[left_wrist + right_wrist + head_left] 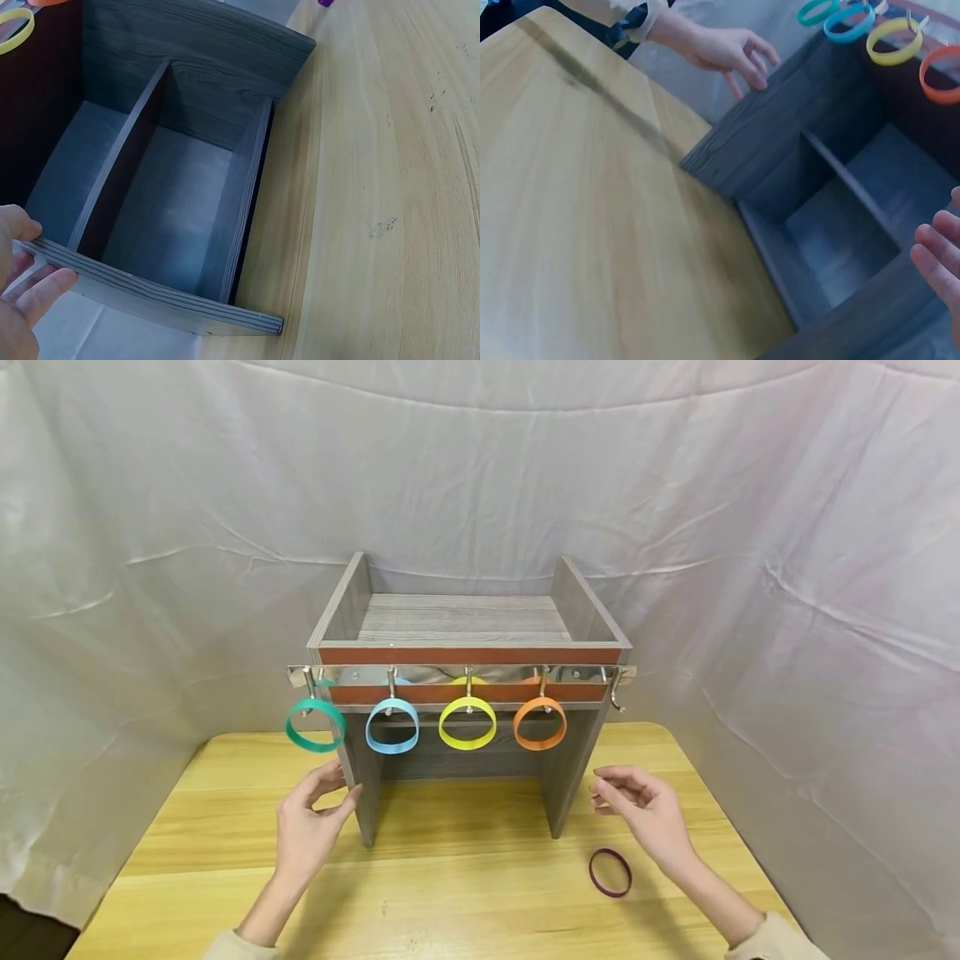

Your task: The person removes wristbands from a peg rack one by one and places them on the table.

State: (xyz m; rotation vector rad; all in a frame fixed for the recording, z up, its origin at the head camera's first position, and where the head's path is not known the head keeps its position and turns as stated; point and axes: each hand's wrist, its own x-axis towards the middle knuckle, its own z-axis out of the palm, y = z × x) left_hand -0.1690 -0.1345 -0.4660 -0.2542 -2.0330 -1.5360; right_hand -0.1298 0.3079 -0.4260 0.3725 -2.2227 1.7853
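A left hand (309,827) pinches the left panel (367,777) of a gray shelf (468,617); the right hand (652,818), fingers loosely bent and empty, hovers just right of the shelf. Four rings (467,744) hang across its front; a purple ring (591,870) lies off its front right corner.

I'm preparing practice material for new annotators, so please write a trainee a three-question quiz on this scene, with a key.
1. Multiple choice: in the head view, what colour is the flat round band hanging third from the left on the shiny metal hook rail? a) orange b) yellow c) green
2. True or false: the thin purple ring lies on the yellowish wood-grain table.
3. Fill in: the left hand pinches a side panel of the ____.

Key: 1. b; 2. true; 3. grey wood-grain shelf unit.
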